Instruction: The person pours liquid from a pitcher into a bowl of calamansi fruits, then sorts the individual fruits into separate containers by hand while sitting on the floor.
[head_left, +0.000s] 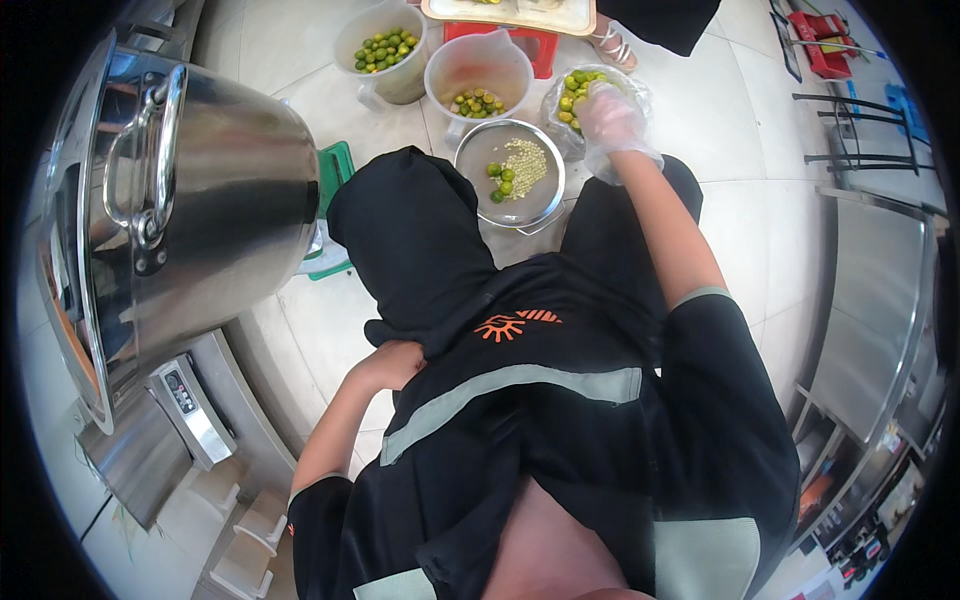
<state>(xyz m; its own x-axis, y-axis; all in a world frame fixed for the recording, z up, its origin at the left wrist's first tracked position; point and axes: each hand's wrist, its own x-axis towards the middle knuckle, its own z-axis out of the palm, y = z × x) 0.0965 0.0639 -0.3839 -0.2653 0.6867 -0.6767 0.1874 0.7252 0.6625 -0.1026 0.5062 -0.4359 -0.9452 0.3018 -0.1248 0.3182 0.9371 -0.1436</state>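
In a clear plastic glove, my right hand (611, 120) reaches into a plastic bag (555, 135) of small green and yellow citrus fruits (568, 105); its fingertips are hidden, so its grasp is unclear. My left hand (394, 364) rests at my lap against the black apron, its fingers partly hidden by the cloth. Between my knees is a round metal strainer (491, 206) holding pale seeds (527, 166) and several green citrus fruits (507, 180). Beyond it, one plastic pitcher (480, 67) holds cut-looking fruits at its bottom, and another pitcher (382, 22) holds whole green ones.
A large steel pot (225, 180) stands at the left, near a green plastic object (337, 169) on the floor. A cream tray (510, 16) lies over a red stool (545, 56) at the top. Another person's sandalled foot (616, 51) is beside it. Steel counters line the right.
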